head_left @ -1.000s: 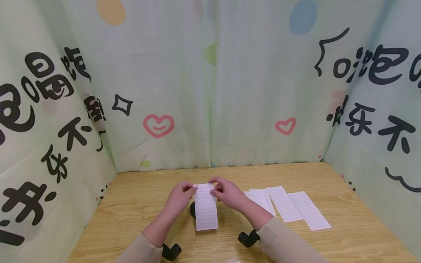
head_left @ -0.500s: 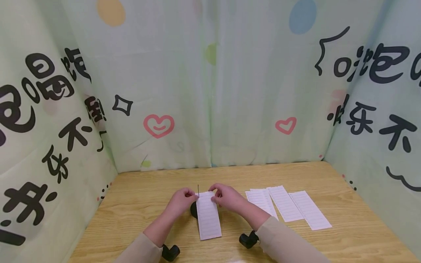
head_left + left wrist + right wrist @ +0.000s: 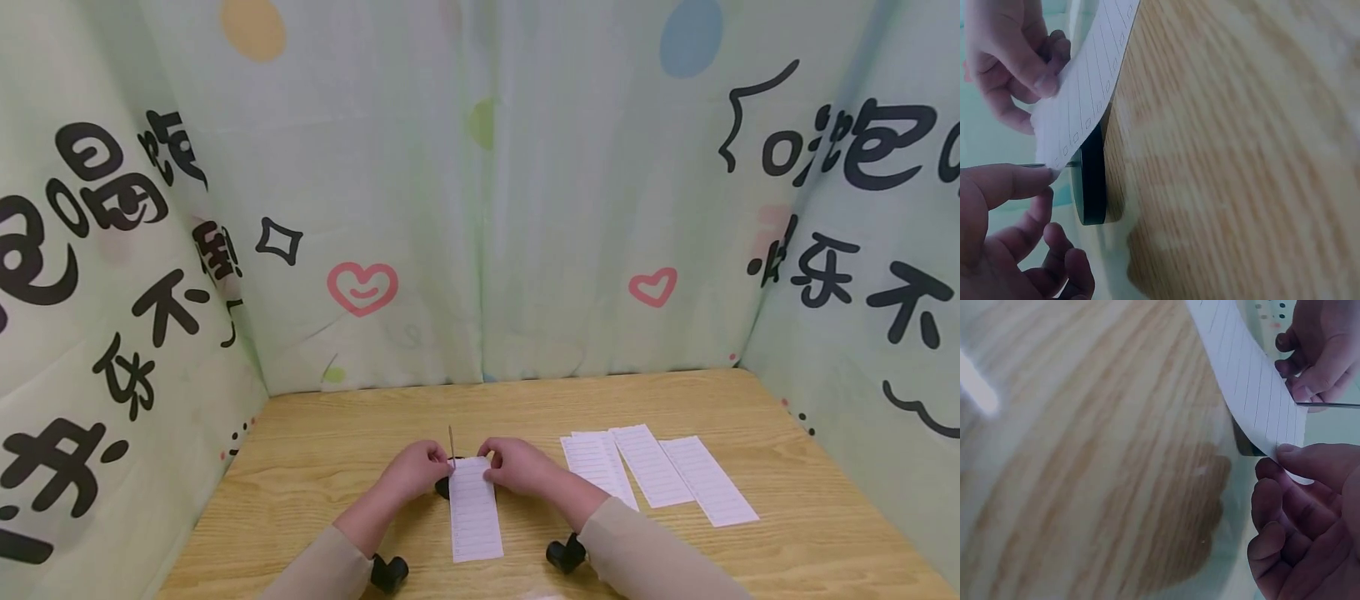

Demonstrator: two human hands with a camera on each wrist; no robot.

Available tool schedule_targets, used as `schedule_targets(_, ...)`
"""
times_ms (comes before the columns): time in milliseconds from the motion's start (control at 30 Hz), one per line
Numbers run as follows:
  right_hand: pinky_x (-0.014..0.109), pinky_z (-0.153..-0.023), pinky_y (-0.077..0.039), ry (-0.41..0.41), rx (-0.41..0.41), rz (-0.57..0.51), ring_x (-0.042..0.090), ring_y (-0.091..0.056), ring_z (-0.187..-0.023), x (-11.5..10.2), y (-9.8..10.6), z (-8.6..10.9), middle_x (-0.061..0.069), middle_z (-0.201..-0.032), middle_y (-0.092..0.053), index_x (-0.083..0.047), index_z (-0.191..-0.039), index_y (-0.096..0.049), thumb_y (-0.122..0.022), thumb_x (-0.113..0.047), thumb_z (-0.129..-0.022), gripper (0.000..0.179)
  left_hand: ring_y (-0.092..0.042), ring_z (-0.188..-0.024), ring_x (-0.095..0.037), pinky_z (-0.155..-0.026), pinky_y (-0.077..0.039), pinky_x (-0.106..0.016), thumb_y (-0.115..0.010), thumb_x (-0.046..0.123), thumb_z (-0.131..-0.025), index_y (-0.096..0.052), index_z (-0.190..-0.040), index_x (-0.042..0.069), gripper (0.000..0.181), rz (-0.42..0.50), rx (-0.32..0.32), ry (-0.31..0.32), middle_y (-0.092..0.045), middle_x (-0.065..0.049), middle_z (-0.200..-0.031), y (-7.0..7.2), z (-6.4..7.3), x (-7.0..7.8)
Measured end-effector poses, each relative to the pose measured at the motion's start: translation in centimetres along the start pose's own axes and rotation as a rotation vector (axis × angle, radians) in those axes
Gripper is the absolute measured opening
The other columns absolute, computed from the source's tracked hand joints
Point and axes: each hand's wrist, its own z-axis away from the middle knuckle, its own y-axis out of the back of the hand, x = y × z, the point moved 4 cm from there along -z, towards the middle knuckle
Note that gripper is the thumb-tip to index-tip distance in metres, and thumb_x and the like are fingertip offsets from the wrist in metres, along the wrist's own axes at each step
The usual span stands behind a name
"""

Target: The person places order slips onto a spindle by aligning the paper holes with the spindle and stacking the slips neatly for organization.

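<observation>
A lined white paper slip (image 3: 476,512) hangs between both hands in the head view, its top edge held up off the table. My left hand (image 3: 412,468) pinches its top left corner between thumb and finger. The top right corner is pinched by my right hand (image 3: 517,465). A thin metal spike (image 3: 452,442) stands upright from a round black base (image 3: 1092,187), beside the left fingertips; it appears to pass through the slip near that corner. In the head view the slip covers most of the base.
Several similar lined slips lie overlapping to the right, the rightmost slip (image 3: 710,481) nearest the table's right side. The wooden table (image 3: 330,433) is enclosed by a printed curtain (image 3: 480,250). Black devices (image 3: 566,553) sit at both wrists.
Both hands have come down and nearer with the slip, lowering it along the spike. More of the spike now stands out above the paper. The slips on the right stay put.
</observation>
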Motion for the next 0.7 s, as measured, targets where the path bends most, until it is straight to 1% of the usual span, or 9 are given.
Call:
schedule_targets(167, 0.029, -0.059, -0.040, -0.010, -0.013, 0.026, 0.014, -0.048, -0.064, 0.38, -0.46, -0.03, -0.001, -0.075, -0.054, -0.012, -0.109, -0.064, -0.071, -0.010, -0.091, 0.019, -0.047, -0.060, -0.016, -0.054, -0.037, -0.028, -0.071, 0.018, -0.089, -0.061, -0.077, 0.010, 0.018, -0.076, -0.005, -0.039, -0.051, -0.001, -0.069, -0.23, -0.45, 0.04)
schedule_targets(367, 0.029, -0.058, -0.040, -0.011, -0.012, 0.014, 0.015, -0.048, -0.063, 0.39, -0.64, -0.07, 0.000, -0.074, -0.054, -0.010, -0.110, -0.064, -0.071, -0.008, -0.090, 0.021, -0.048, -0.060, -0.015, -0.054, -0.037, -0.028, -0.072, 0.016, -0.087, -0.060, -0.074, 0.010, 0.019, -0.150, 0.011, -0.069, -0.052, 0.000, -0.068, -0.46, -0.39, 0.00)
schedule_targets(533, 0.030, -0.061, -0.042, -0.019, -0.021, 0.011, 0.015, -0.050, -0.066, 0.41, -0.61, -0.09, 0.000, -0.078, -0.055, -0.009, -0.114, -0.062, -0.071, -0.009, -0.091, 0.025, -0.049, -0.061, -0.017, -0.055, -0.039, -0.028, -0.074, 0.017, -0.088, -0.061, -0.076, 0.009, 0.019, -0.140, 0.005, -0.052, -0.053, -0.002, -0.070, -0.42, -0.10, 0.13)
schedule_targets(633, 0.031, -0.064, -0.043, -0.021, -0.016, -0.009, 0.015, -0.051, -0.069, 0.52, -0.31, 0.01, 0.000, -0.080, -0.056, -0.007, -0.117, -0.061, -0.071, -0.010, -0.091, 0.028, -0.050, -0.062, -0.018, -0.056, -0.040, -0.029, -0.075, 0.019, -0.087, -0.061, -0.081, 0.009, 0.018, -0.111, 0.002, -0.026, -0.054, -0.004, -0.073, -0.40, 0.01, 0.10)
schedule_targets(700, 0.031, -0.064, -0.044, -0.021, -0.009, -0.022, 0.016, -0.051, -0.070, 0.64, -0.01, 0.14, 0.000, -0.081, -0.056, -0.006, -0.118, -0.061, -0.071, -0.010, -0.091, 0.030, -0.051, -0.064, -0.019, -0.056, -0.041, -0.030, -0.077, 0.020, -0.087, -0.062, -0.086, 0.008, 0.019, -0.094, 0.009, -0.014, -0.054, -0.005, -0.077, -0.41, 0.11, -0.03)
